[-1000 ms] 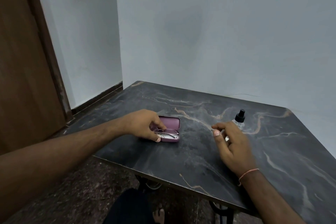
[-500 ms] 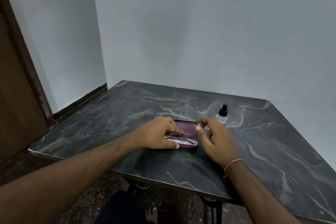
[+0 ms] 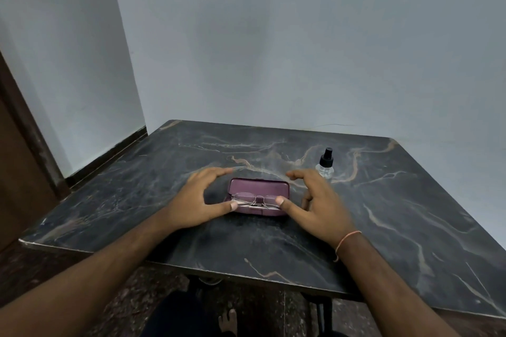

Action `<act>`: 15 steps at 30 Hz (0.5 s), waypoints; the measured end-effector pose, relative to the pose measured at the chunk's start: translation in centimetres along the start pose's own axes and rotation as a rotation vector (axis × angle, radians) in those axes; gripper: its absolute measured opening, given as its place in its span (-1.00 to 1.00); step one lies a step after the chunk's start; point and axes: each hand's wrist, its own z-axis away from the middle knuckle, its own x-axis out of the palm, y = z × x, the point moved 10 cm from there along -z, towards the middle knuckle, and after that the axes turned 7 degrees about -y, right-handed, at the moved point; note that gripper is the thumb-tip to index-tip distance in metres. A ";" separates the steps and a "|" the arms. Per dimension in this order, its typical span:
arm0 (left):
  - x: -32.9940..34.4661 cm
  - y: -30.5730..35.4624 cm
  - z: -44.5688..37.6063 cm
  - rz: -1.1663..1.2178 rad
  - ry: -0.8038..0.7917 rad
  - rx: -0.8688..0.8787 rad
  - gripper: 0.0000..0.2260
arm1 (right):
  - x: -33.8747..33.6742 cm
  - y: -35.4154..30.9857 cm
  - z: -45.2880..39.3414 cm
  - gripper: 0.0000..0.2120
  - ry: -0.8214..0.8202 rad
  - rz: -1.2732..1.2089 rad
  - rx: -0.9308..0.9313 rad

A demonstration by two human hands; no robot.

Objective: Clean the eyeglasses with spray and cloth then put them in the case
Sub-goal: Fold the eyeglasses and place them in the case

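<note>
Both hands are spreading open, left hand (image 3: 201, 198) and right hand (image 3: 319, 200) flanking the open purple case (image 3: 258, 195) holding the eyeglasses (image 3: 253, 200), whose long axis is lying left-right between the thumbs, equally near.

table (image 3: 369, 200): dark marble-look top, smooth, faint sheen
case (image 3: 258, 189): purple, matt lining, between both hands
eyeglasses (image 3: 254, 200): thin metal wire frame, clear lenses
spray bottle (image 3: 325, 165): clear, probably plastic; black cap
wall (image 3: 301, 49): painted, matt
</note>
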 end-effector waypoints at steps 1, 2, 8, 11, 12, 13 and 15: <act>0.2 -0.8 0.0 0.043 -0.034 -0.052 -0.13 | 0.1 0.2 0.1 -0.33 -0.015 -0.007 0.018; 0.5 -1.3 0.0 0.099 -0.073 -0.085 -0.06 | 0.3 0.5 0.2 -0.28 -0.036 -0.016 0.037; 1.6 -1.2 -0.6 0.045 -0.177 -0.110 0.03 | 1.7 1.8 -0.2 -0.02 -0.150 -0.017 0.071; 1.4 -1.1 -0.4 0.028 -0.134 -0.098 -0.02 | 2.4 2.1 -0.4 0.03 -0.191 -0.017 0.061; 1.5 -1.0 -0.4 0.054 -0.138 -0.088 0.00 | 2.5 2.1 -0.4 0.03 -0.201 -0.021 0.062; 1.6 -1.0 -0.3 0.087 -0.143 -0.079 0.01 | 2.5 2.2 -0.4 0.04 -0.208 -0.023 0.064; 1.6 -1.2 -0.2 0.127 -0.142 -0.066 0.04 | 2.5 2.2 -0.3 0.04 -0.212 -0.024 0.070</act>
